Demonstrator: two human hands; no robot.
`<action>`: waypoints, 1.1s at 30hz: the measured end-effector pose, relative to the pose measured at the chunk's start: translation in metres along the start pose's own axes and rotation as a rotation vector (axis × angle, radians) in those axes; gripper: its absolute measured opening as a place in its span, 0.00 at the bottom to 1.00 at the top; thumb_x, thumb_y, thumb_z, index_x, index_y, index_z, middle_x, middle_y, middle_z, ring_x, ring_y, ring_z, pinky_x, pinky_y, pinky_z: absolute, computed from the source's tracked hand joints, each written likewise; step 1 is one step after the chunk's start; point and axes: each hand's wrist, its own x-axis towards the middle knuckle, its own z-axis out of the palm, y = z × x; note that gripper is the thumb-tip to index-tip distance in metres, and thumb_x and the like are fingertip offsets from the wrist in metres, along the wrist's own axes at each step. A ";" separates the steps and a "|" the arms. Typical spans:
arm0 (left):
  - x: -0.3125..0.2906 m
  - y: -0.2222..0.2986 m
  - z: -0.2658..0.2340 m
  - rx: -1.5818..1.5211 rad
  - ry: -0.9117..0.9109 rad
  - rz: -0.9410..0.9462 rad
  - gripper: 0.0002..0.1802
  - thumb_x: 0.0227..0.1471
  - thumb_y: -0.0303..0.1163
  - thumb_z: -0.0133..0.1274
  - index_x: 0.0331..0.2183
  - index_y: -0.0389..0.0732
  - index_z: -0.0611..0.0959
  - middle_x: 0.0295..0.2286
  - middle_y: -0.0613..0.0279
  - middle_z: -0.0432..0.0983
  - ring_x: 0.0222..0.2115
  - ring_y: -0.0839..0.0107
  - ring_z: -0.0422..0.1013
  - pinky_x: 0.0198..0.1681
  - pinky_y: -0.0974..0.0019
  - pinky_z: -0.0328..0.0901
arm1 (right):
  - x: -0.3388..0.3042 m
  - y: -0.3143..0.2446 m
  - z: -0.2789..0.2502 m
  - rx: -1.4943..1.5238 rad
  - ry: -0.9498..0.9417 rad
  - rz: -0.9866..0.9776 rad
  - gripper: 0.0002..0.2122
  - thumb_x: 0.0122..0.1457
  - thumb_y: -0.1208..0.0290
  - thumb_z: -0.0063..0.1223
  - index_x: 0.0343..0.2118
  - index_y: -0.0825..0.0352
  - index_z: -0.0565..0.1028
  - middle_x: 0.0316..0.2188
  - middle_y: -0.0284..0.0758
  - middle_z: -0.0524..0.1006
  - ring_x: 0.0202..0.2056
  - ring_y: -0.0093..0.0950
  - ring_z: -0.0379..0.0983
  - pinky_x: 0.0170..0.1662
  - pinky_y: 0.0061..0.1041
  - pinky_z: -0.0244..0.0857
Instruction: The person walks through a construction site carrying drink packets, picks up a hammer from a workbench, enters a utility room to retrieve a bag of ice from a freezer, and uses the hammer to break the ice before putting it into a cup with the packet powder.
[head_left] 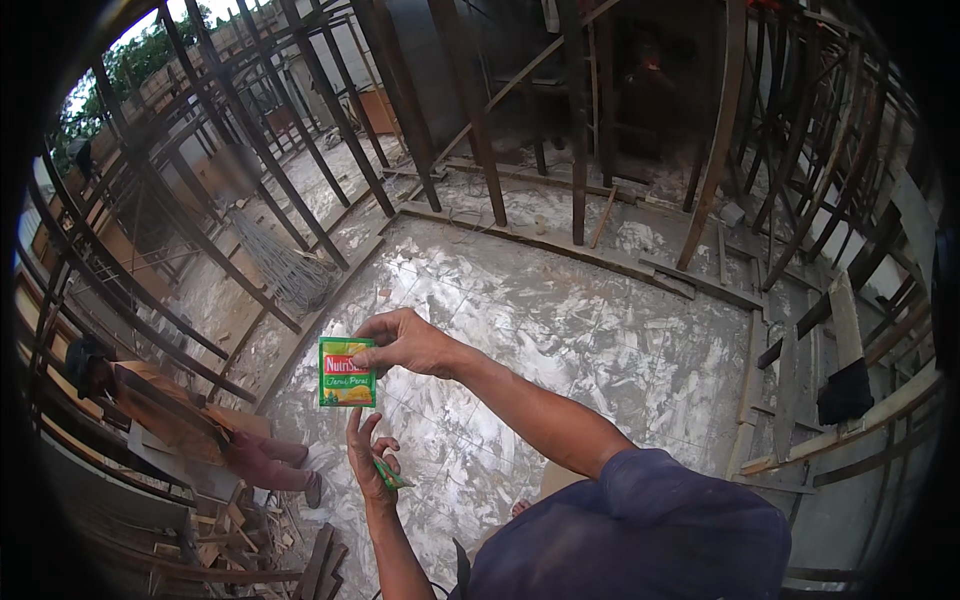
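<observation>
My right hand (408, 345) pinches a green and yellow drink-powder sachet (347, 385) by its upper right side, thumb across the front. The sachet hangs upright and flat, its printed face with a red label turned toward me. Just below it is my left hand (368, 462), fingers pointing up and partly curled. A second green sachet (388, 475) is tucked in the left palm, only its edge and corner showing. The left fingertips come close to the first sachet's bottom edge; whether they touch it I cannot tell.
Under my hands spreads a grey floor (470, 300) smeared with white. Wooden posts (467, 120) and floor beams (540, 243) frame it. Another person (170, 410) is at the left, near scrap wood (235, 530). A bundle of pale rods (280, 265) lies beyond. A black cloth (845, 392) hangs at right.
</observation>
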 end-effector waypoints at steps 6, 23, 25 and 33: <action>0.162 -0.002 0.095 0.134 0.048 0.146 0.15 0.60 0.37 0.56 0.45 0.39 0.78 0.23 0.65 0.76 0.14 0.88 0.60 0.14 0.79 0.50 | 0.063 0.013 -0.103 0.008 0.159 0.053 0.16 0.54 0.71 0.66 0.44 0.71 0.77 0.36 0.35 0.81 0.35 0.22 0.77 0.38 0.23 0.73; 0.547 0.246 0.064 -0.128 0.735 0.971 0.12 0.52 0.37 0.64 0.34 0.39 0.84 0.22 0.71 0.75 0.18 0.84 0.63 0.21 0.76 0.58 | 0.168 0.113 -0.385 0.045 0.305 0.535 0.16 0.58 0.70 0.60 0.47 0.69 0.74 0.39 0.39 0.79 0.38 0.29 0.79 0.40 0.29 0.76; 0.577 0.266 0.066 -0.108 0.739 1.051 0.11 0.53 0.36 0.64 0.34 0.39 0.84 0.22 0.71 0.75 0.18 0.84 0.63 0.20 0.76 0.58 | 0.167 0.125 -0.407 0.044 0.363 0.578 0.15 0.58 0.70 0.61 0.47 0.69 0.74 0.38 0.39 0.79 0.37 0.29 0.78 0.40 0.29 0.76; 0.696 0.309 0.038 -0.151 0.760 1.116 0.09 0.54 0.34 0.63 0.34 0.39 0.84 0.24 0.67 0.77 0.18 0.79 0.68 0.21 0.72 0.64 | 0.164 0.142 -0.483 0.011 0.577 0.655 0.11 0.58 0.71 0.60 0.42 0.69 0.74 0.32 0.37 0.79 0.32 0.28 0.78 0.33 0.28 0.77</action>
